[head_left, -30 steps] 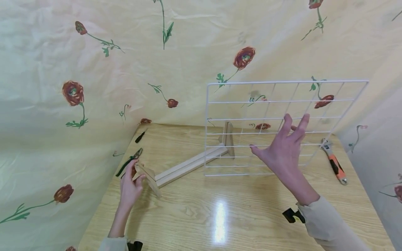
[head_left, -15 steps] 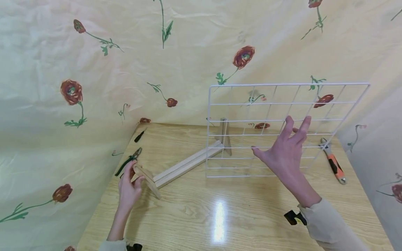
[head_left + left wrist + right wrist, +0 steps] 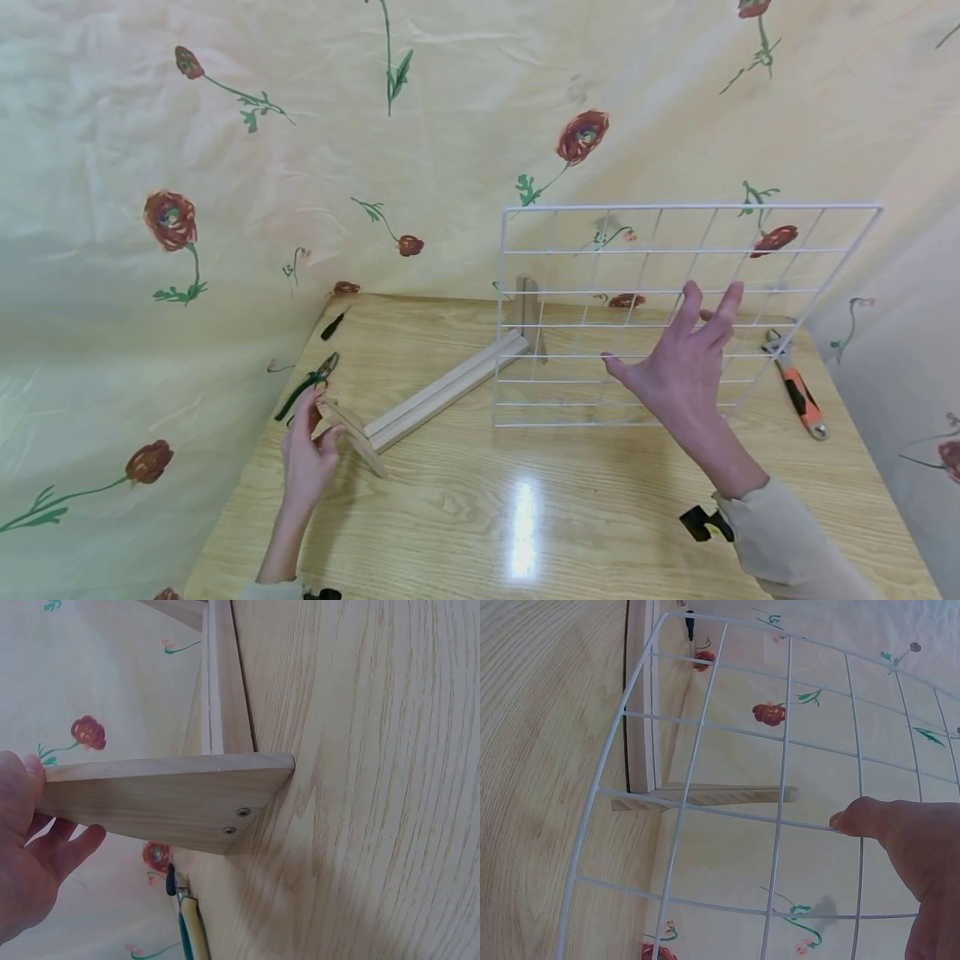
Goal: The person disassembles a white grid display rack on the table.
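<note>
My left hand [image 3: 307,467] pinches the upper end of a wooden end board [image 3: 352,437], thumb on one side and fingers on the other. This board belongs to a wooden stand, whose long rail [image 3: 450,390] runs slantwise to a second end board [image 3: 529,317] at the back. Two screw heads [image 3: 242,812] show low on the near board in the left wrist view. My right hand [image 3: 686,375] holds a white wire grid [image 3: 690,206] upright, its fingers spread and hooked at the wires. Seen from the head, the grid overlaps the stand's far end.
Pliers [image 3: 309,387] with dark green handles lie at the left edge, beyond the left hand. Behind them is a small black-handled screwdriver [image 3: 333,325]. An orange and black adjustable wrench [image 3: 798,387] lies at the right. Flower-patterned cloth [image 3: 450,150] hangs behind the table [image 3: 450,525].
The stand's far end has swung left and back, away from me. The wire grid has sunk slightly and shifted a little right with my right hand. My left hand keeps its pinch.
</note>
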The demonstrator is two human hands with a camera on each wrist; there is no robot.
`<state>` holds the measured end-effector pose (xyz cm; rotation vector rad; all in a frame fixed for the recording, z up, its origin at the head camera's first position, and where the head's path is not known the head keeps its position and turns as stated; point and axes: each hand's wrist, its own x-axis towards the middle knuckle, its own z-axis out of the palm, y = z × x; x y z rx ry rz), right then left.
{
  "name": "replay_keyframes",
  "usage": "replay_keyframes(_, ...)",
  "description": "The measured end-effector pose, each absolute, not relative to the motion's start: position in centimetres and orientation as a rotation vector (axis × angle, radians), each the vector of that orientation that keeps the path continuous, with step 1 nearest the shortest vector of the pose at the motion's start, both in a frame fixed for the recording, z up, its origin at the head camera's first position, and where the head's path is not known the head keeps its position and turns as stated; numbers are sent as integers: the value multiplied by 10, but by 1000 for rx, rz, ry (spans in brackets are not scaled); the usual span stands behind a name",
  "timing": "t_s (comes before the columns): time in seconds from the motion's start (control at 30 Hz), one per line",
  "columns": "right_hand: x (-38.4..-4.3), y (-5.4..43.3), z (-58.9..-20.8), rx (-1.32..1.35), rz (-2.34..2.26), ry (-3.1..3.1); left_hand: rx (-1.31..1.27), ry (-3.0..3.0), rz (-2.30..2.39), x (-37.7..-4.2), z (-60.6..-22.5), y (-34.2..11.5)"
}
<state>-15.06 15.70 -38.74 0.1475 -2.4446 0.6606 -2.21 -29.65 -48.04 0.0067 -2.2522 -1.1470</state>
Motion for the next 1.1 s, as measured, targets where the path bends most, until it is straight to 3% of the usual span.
replay_keyframes(1.1, -152, 158, -396, 173, 619, -2417, 37, -2224, -1054, -14, -483, -292)
